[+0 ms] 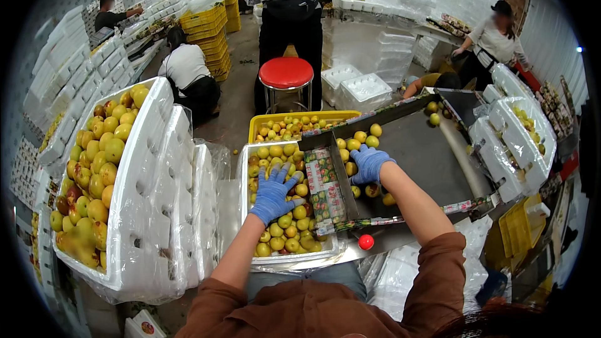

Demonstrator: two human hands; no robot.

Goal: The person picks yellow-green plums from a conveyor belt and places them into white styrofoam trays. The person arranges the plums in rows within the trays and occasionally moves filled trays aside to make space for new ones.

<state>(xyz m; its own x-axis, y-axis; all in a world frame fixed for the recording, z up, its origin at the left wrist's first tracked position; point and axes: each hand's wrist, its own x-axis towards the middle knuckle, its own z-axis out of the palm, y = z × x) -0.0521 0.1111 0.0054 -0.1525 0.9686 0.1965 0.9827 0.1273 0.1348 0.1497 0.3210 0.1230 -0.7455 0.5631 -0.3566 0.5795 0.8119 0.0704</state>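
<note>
My left hand (273, 193), in a blue knit glove, lies palm down with spread fingers on the yellow-green fruits (277, 244) that fill a white foam box (244, 173) in front of me. In the same kind of glove, my right hand (371, 164) rests at the left end of a dark sorting tray (413, 150), beside several loose fruits (360, 136). Its fingertips touch or nearly touch them; whether it grips one is hidden. A taped cardboard divider (324, 188) stands between the box and the tray's floor.
Stacked foam boxes, the top one full of fruit (96, 173), stand at the left. Beyond the foam box is a yellow crate (305, 115) of fruit. A red ball (365, 242) lies near the tray's edge. A red stool (286, 73) and several people are farther back.
</note>
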